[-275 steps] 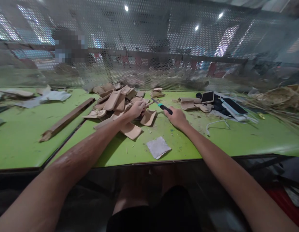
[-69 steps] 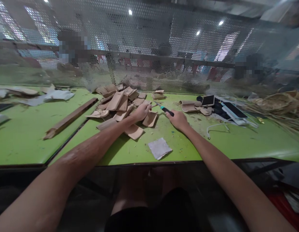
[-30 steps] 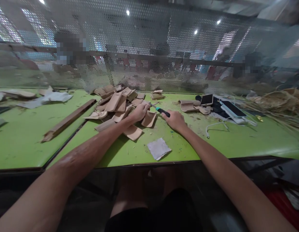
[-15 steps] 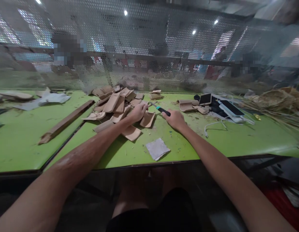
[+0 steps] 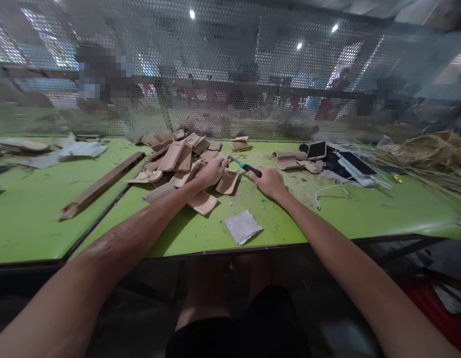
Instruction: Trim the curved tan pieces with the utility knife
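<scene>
My right hand (image 5: pixel 271 182) is wrapped round the black and teal handle of a slim metal-shafted hand tool (image 5: pixel 249 168). The tool points left and away from me, and its shaft reaches up to the fingertips of my left hand (image 5: pixel 213 171). Those left fingers are pressed together around something small at the shaft's end, which I cannot make out. Beside and beneath my left hand spreads a heap of curved, pale brown bamboo-like pieces (image 5: pixel 173 155). One curved piece (image 5: pixel 227 182) lies just right of my left wrist, and another (image 5: pixel 202 203) lies under the forearm.
A grey square of cloth or paper (image 5: pixel 243 227) lies near the front edge. Left is a long wooden strip (image 5: pixel 103 185). On the right are two phones (image 5: pixel 317 150), a white cable (image 5: pixel 329 189) and dry strands (image 5: pixel 427 159). A perforated metal screen (image 5: pixel 223 114) stands behind.
Both hands stay almost in place, with the tool still in my right hand. The tool's tip and the left fingertips have shifted very slightly; the whole view has moved a little.
</scene>
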`<state>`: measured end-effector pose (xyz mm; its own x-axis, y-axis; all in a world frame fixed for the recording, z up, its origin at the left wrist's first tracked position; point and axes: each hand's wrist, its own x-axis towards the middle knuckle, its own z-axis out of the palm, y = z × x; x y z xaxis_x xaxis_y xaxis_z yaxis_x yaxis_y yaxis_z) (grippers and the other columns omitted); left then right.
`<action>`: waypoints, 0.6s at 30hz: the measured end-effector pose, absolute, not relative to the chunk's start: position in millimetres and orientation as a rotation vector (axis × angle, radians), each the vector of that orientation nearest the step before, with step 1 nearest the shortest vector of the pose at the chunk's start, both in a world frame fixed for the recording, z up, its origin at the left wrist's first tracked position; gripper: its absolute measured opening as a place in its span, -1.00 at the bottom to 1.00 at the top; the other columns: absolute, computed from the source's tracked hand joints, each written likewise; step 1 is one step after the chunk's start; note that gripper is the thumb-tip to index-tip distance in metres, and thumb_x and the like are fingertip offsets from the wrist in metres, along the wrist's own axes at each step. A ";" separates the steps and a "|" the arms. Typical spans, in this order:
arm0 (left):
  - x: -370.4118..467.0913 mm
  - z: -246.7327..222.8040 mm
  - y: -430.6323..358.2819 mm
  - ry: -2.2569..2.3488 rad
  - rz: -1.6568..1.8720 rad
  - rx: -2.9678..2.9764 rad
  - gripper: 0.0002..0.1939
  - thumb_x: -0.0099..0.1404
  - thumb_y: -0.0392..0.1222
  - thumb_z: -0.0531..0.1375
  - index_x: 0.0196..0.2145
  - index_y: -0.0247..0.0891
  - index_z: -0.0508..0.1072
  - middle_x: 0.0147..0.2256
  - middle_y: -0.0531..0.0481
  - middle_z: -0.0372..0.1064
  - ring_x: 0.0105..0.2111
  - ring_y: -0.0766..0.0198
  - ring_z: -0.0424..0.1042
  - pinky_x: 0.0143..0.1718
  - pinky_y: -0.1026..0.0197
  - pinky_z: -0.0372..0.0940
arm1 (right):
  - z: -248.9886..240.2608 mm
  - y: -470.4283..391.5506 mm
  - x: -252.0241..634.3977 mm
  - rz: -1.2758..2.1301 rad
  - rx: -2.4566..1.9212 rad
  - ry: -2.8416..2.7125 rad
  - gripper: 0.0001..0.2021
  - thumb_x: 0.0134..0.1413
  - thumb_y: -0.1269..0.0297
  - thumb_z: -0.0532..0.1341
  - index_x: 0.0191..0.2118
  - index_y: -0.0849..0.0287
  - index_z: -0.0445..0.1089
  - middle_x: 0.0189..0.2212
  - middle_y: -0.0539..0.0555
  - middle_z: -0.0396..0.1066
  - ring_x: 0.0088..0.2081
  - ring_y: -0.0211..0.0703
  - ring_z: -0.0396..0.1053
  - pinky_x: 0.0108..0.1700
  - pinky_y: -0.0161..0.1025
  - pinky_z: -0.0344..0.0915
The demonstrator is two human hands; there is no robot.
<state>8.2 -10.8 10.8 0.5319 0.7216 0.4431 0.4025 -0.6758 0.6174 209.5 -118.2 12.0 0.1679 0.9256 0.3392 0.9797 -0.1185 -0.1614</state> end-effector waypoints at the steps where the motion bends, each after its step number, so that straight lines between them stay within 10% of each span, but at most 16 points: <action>1: 8.2 10.2 -10.5 0.916 0.966 2.327 -0.70 0.44 -0.15 -0.05 -0.47 -0.20 0.21 -0.50 0.01 0.24 -0.48 0.27 0.15 -0.42 0.21 0.02 | 11.9 -117.8 210.5 -0.215 -2.116 -1.805 -0.45 0.30 -0.14 -0.04 -0.12 0.15 0.55 -0.27 0.20 0.55 -0.28 -0.01 0.43 -0.32 -0.24 0.15; 18: 9.6 5.9 -7.1 0.937 0.970 2.322 -0.71 0.42 -0.09 -0.01 -0.47 -0.19 0.16 -0.50 0.03 0.20 -0.47 0.29 0.12 -0.42 0.22 0.02 | 10.7 -115.9 215.8 -0.146 -2.037 -1.829 -0.48 0.29 -0.11 -0.02 -0.16 0.17 0.54 -0.33 0.16 0.54 -0.34 -0.07 0.39 -0.40 -0.25 0.05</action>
